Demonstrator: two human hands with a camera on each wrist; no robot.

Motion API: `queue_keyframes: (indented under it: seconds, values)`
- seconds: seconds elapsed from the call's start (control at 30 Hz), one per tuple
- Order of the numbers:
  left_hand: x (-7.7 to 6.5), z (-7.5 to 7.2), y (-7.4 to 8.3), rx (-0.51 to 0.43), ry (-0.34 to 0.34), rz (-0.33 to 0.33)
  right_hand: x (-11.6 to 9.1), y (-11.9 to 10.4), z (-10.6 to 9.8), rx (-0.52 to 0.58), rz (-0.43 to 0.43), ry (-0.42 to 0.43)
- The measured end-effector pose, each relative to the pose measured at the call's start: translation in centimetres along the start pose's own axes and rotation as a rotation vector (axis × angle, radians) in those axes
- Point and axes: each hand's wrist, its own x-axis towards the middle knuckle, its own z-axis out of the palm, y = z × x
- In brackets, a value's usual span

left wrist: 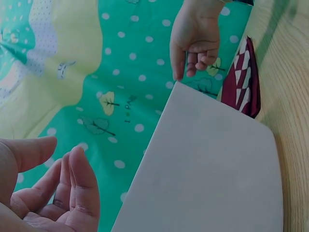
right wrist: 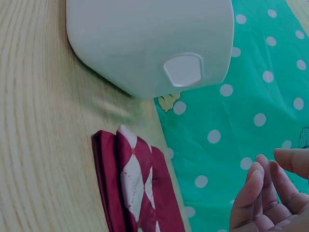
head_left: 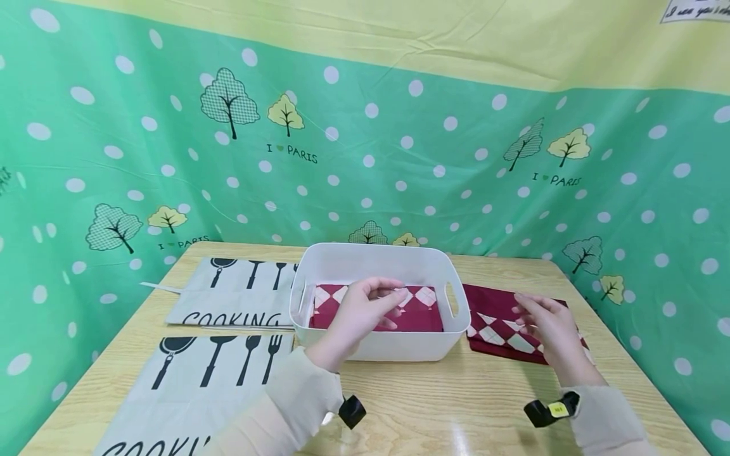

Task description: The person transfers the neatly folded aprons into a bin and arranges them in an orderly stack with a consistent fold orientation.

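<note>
A white plastic bin (head_left: 376,347) stands mid-table with a folded dark red cloth (head_left: 419,320) patterned with pale diamonds inside it. My left hand (head_left: 365,310) hovers over the bin's front, fingers loosely bent, thumb apart from them; the left wrist view shows nothing in it. To the bin's right lies a second folded red diamond cloth (head_left: 496,339), seen edge-on as layers in the right wrist view. Above that cloth hangs my right hand (head_left: 550,326), its fingers loosely bent and holding nothing; in the right wrist view it is apart from the cloth.
Two pale grey folded cloths printed with black utensils and "COOKING" lie left of the bin, one at the back (head_left: 228,297) and one in front (head_left: 194,405). A white strap (head_left: 162,287) sticks out from the back one. A green dotted curtain (head_left: 365,177) surrounds the wooden table (head_left: 422,405).
</note>
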Motion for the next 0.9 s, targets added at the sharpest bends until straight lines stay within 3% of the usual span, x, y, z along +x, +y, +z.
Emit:
queue_keyframes:
  seconds: [0.2, 0.57, 0.9]
  values:
    - [-0.1, 0.4, -0.3, -0.024, -0.035, -0.025, 0.2, 0.8, -0.2, -0.022, 0.026, 0.030]
    - [-0.6, 1.0, -0.7, 0.016, -0.062, -0.035, 0.4, 1.7, -0.5, -0.069, 0.022, 0.040]
    - [-1.0, 1.5, -0.9, 0.039, -0.086, -0.031, 0.1, 2.1, -0.5, -0.136, -0.049, 0.076]
